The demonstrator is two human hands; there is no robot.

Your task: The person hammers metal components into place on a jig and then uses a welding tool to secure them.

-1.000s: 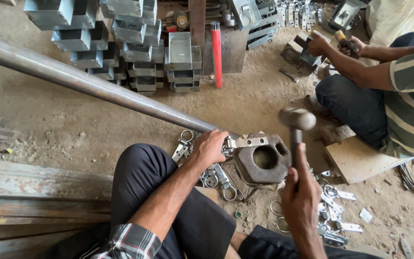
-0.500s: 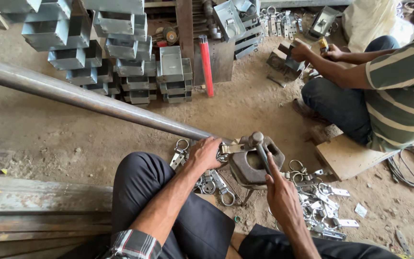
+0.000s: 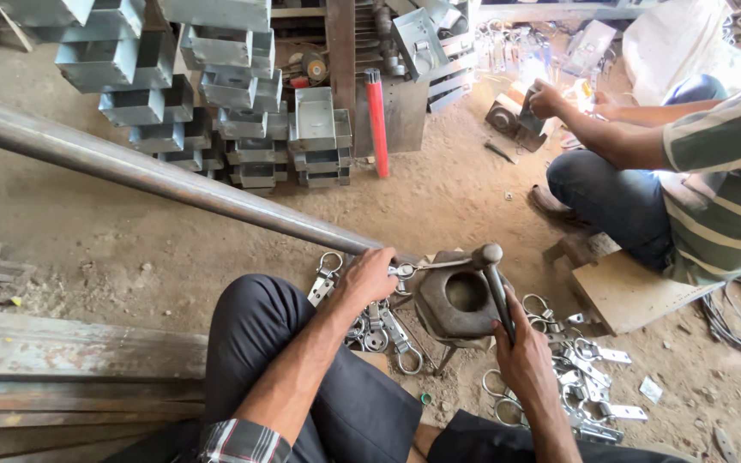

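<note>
Our right hand (image 3: 525, 356) grips the hammer (image 3: 492, 273), its head resting on the metal strip (image 3: 435, 264) our left hand (image 3: 369, 276) pins across the iron block (image 3: 460, 300). Fingers this near the block risk a glancing blow.

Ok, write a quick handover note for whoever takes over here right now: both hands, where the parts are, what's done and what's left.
Left hand: pinning a small silvery metal latch piece on the rusty octagonal iron block with a round hole.
Right hand: gripping the dark-handled steel hammer, head down on that piece.
Silvery ring latches lie in two piles: one left of the block, one right.
Which pile is finished cannot be told.
</note>
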